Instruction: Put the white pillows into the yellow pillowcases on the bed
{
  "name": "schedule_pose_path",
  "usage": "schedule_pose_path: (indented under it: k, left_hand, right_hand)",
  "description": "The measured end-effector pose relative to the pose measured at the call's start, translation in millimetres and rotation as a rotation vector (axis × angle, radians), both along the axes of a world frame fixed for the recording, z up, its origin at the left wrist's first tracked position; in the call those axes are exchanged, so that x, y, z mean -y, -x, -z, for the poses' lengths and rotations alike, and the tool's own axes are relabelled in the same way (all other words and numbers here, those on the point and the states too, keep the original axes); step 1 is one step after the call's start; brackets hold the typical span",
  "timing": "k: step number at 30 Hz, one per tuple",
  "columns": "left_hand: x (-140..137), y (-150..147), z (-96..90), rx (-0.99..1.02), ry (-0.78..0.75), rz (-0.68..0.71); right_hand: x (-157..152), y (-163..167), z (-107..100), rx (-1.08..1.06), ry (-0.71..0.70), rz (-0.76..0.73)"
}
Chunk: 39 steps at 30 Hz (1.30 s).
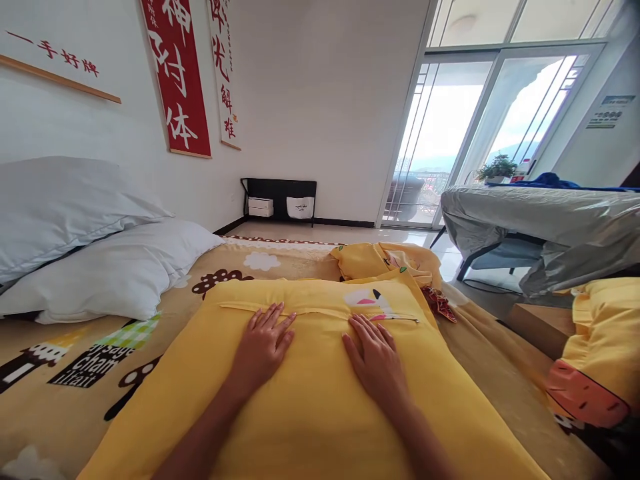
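Observation:
A large yellow pillow (pixel 315 413) lies flat on the bed in front of me, with a seam flap and a zipper (pixel 395 318) running across its far part. A white cartoon face with pink marks is printed near its far right corner. My left hand (pixel 264 343) rests palm down on the pillow, left of the middle, fingers spread just at the seam. To the right, my right hand (pixel 374 353) also presses flat on it, fingers stretched toward the zipper. Neither hand grips anything.
Two white pillows (pixel 100 267) lie at the left. Folded yellow cloth (pixel 365 260) sits beyond the yellow pillow on the patterned bedspread (pixel 295 257). At right are a cardboard box (pixel 543 327), another yellow cushion (pixel 607 333) and a covered table (pixel 540 210). A black rack (pixel 280 193) stands by the wall.

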<state>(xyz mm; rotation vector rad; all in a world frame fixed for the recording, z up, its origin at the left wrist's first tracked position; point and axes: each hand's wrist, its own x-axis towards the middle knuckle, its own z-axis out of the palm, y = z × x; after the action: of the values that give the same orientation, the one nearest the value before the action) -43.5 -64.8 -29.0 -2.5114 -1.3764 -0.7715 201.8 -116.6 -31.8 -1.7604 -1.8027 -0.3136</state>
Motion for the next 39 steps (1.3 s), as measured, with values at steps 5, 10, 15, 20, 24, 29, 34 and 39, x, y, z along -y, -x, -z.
schedule_pose_path:
  k: [5, 10, 15, 20, 24, 29, 34, 39]
  left_hand:
    - [-1, -1, 2.2, 0.017, -0.049, 0.0]
    - [0, 0, 3.2, 0.04, -0.069, 0.024]
    - [2, 1, 0.9, 0.016, -0.04, 0.026]
    - [2, 0, 0.4, 0.022, -0.019, 0.022]
    - [2, 1, 1.6, 0.045, -0.022, 0.029]
    - [3, 1, 1.8, 0.073, -0.028, 0.041]
    - [5, 3, 1.4, 0.064, -0.008, 0.039]
    - [9, 7, 4.4, 0.057, 0.005, 0.039]
  right_hand:
    - [-3, 27, -38, 0.021, -0.008, -0.069]
    - [-8, 56, -33, 0.077, 0.11, -0.243]
    - [-15, 48, -16, 0.05, 0.156, -0.144]
    - [-12, 26, -16, 0.065, 0.154, -0.107]
    - [-6, 8, -8, 0.092, 0.121, -0.052]
    - [2, -8, -1, 0.125, 0.078, -0.021]
    - [9, -24, 2, 0.129, 0.071, 0.024]
    - [21, -51, 12, 0.117, 0.041, 0.102]
